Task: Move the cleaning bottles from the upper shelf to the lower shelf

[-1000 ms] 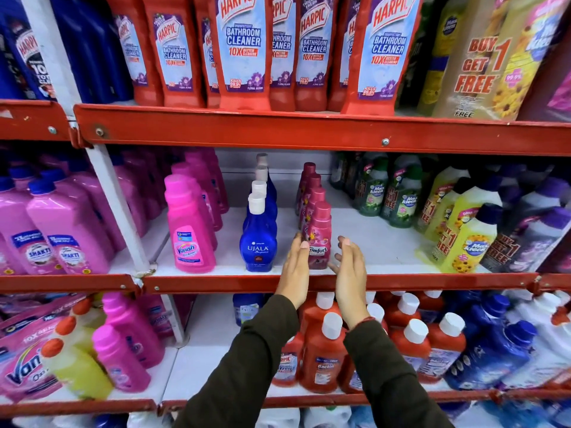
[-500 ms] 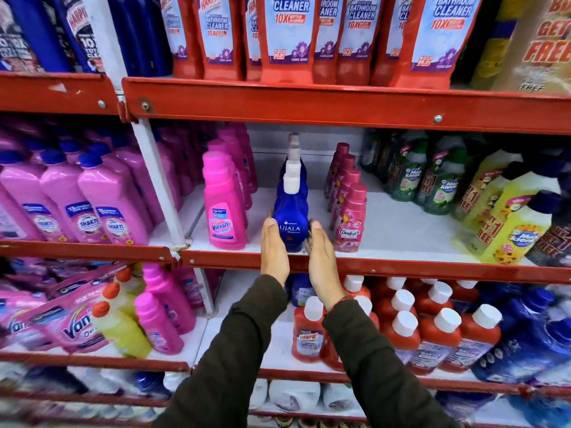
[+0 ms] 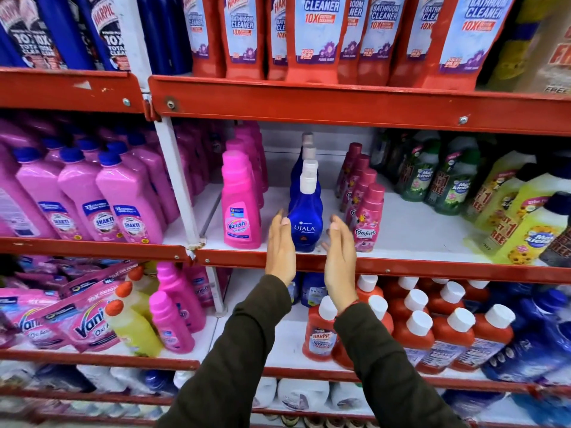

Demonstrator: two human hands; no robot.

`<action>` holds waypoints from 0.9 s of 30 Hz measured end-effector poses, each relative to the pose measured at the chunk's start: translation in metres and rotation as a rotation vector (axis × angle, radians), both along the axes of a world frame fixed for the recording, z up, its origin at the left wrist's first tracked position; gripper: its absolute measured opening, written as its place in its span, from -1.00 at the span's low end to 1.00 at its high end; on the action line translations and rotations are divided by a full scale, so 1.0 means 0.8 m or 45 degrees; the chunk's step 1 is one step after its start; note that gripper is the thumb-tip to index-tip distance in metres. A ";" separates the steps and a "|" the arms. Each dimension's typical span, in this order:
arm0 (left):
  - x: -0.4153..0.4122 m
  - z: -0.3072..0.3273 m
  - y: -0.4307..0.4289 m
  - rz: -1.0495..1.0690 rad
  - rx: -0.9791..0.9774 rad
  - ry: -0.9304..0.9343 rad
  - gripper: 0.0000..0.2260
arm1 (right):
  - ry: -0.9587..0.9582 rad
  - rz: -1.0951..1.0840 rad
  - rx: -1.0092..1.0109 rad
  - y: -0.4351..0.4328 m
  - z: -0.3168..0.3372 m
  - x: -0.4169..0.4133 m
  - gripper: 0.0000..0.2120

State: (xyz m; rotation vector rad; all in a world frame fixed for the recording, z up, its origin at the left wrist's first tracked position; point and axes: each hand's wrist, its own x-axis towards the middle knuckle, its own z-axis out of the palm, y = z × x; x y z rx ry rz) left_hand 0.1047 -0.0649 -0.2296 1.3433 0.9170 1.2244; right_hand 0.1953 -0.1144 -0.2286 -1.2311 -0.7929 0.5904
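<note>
A row of blue Ujala bottles with white caps stands on the middle shelf (image 3: 401,268); the front blue Ujala bottle (image 3: 306,223) is at the shelf's front edge. My left hand (image 3: 279,248) is flat and open just left of that bottle. My right hand (image 3: 340,257) is open just right of it, palm facing in. Neither hand visibly grips the bottle; a narrow gap shows on each side. On the lower shelf (image 3: 278,344) below, blue bottles (image 3: 313,293) stand behind my wrists.
A pink Vanish bottle (image 3: 241,208) stands left of the Ujala row and maroon Comfort bottles (image 3: 367,217) stand right of it. Red Harpic bottles (image 3: 432,332) fill the lower shelf at right. A white upright (image 3: 177,180) divides the bays.
Both hands shifted left from the Comfort bottle to either side of the front Ujala bottle, then spread slightly apart. The view moved closer and tilted down.
</note>
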 end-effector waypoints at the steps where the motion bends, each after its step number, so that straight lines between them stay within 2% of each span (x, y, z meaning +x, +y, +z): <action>1: -0.006 -0.001 -0.005 0.087 0.084 0.013 -0.59 | -0.068 -0.091 0.057 -0.003 -0.001 -0.004 -0.65; 3: -0.023 -0.002 -0.012 0.279 0.291 -0.015 -0.63 | -0.160 -0.080 0.138 -0.006 -0.005 -0.020 -0.66; 5: -0.040 -0.003 -0.011 0.493 0.462 0.001 -0.63 | -0.204 0.164 0.087 0.000 -0.007 -0.042 -0.61; 8: -0.067 0.002 0.004 0.698 0.400 0.002 -0.59 | -0.154 0.508 -0.154 0.023 -0.005 -0.081 -0.51; 11: -0.095 0.000 0.028 0.517 0.114 0.097 -0.54 | 0.015 0.577 -0.289 0.048 0.003 -0.106 -0.49; 14: -0.123 0.001 0.056 0.217 -0.064 0.247 -0.50 | 0.063 0.592 -0.317 0.066 0.005 -0.113 -0.68; 16: -0.137 0.004 0.070 0.151 -0.069 0.269 -0.51 | 0.047 0.618 -0.345 0.071 0.007 -0.117 -0.69; 20: -0.147 0.007 0.077 0.142 -0.057 0.269 -0.53 | -0.094 0.598 -0.424 0.071 0.011 -0.123 -0.50; 23: -0.147 0.006 0.080 0.136 -0.086 0.307 -0.52 | -0.193 0.594 -0.475 0.072 0.010 -0.126 -0.45; 25: -0.150 -0.001 0.082 0.139 -0.077 0.299 -0.52 | -0.181 0.596 -0.448 0.070 0.007 -0.128 -0.45; 27: -0.153 0.001 0.074 0.155 -0.090 0.237 -0.52 | -0.069 0.504 -0.402 0.067 0.009 -0.130 -0.48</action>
